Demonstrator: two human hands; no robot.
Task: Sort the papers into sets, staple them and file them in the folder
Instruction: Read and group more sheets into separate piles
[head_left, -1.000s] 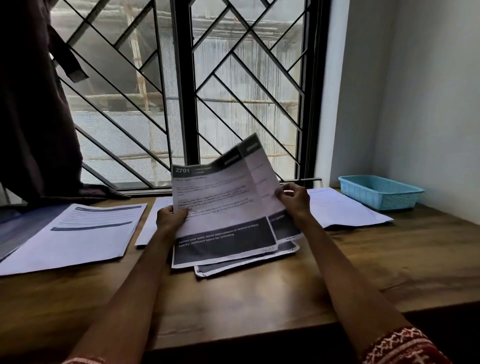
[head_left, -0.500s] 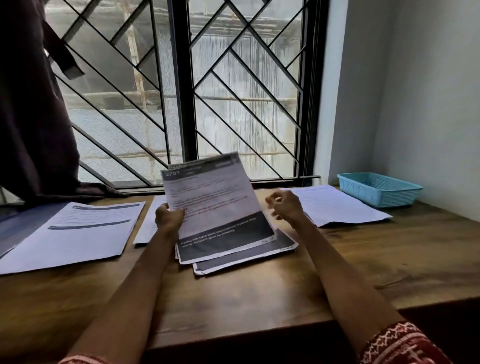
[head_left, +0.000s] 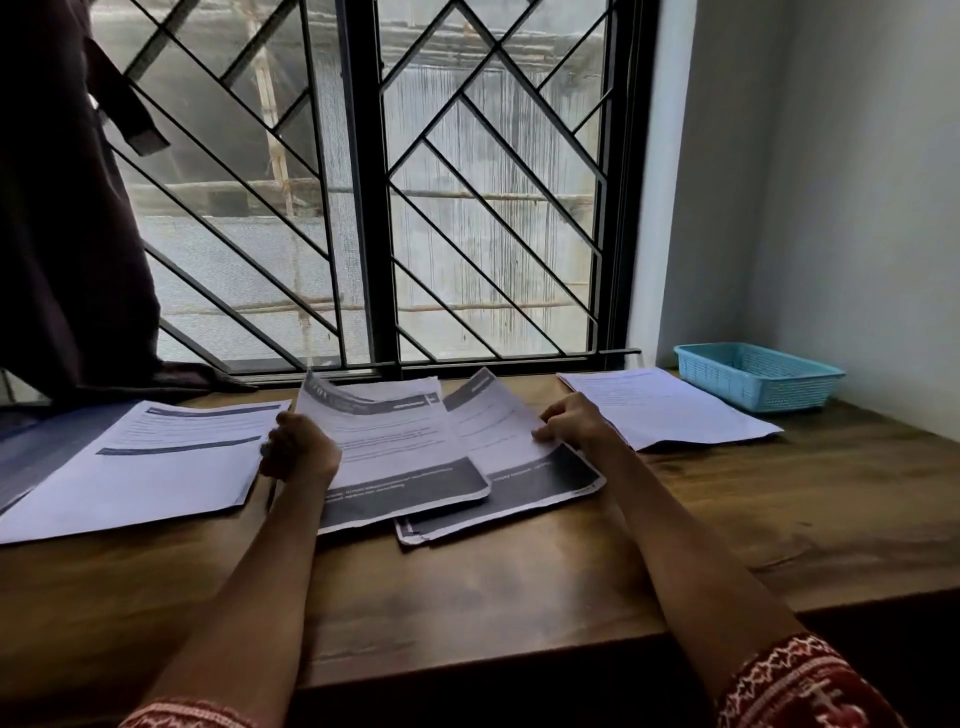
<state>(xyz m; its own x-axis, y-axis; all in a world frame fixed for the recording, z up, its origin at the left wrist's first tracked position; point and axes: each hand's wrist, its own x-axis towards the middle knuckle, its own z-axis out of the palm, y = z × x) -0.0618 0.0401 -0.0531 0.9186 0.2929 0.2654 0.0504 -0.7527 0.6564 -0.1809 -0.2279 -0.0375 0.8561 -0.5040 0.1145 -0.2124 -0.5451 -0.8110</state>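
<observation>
At the near edge of the surface (head_left: 519, 597), two forearms reach out to a fanned stack (head_left: 498, 493) lying between them; the left hand (head_left: 298, 452) grips the top sheet (head_left: 395, 441) by its left edge, the right hand (head_left: 574, 423) pinches the next sheet (head_left: 493, 415) at its right edge, long axes running away from the person; sorted piles (head_left: 150, 457) flank both grips, farther out

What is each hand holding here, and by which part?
Left hand grips one sheet at its left edge; right hand pinches another sheet at its right edge.
</observation>
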